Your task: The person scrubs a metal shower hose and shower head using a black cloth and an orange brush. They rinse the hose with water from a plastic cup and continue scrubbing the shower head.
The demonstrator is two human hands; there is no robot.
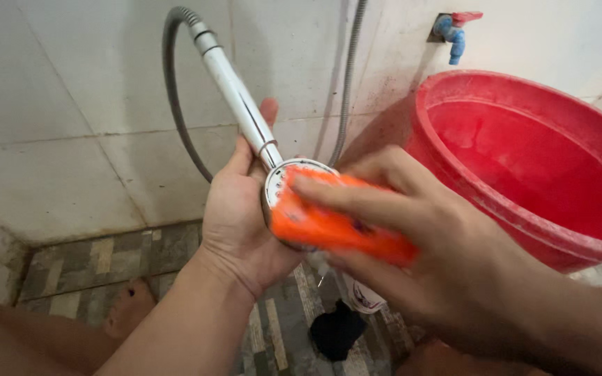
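Observation:
My left hand (235,216) grips a chrome shower head (276,182) by the base of its handle (235,90), with the round face turned toward me. A grey flexible hose (173,97) loops from the handle's top down along the wall. My right hand (419,257) holds an orange sponge (336,226) and presses it flat against the shower head's face, covering most of it.
A large red bucket (454,139) stands at the right under a blue tap with a red lever (454,31) on the white tiled wall. Below lie a mosaic tile floor (106,257), a dark cloth (336,331), a small white bottle (364,296) and my bare foot (128,306).

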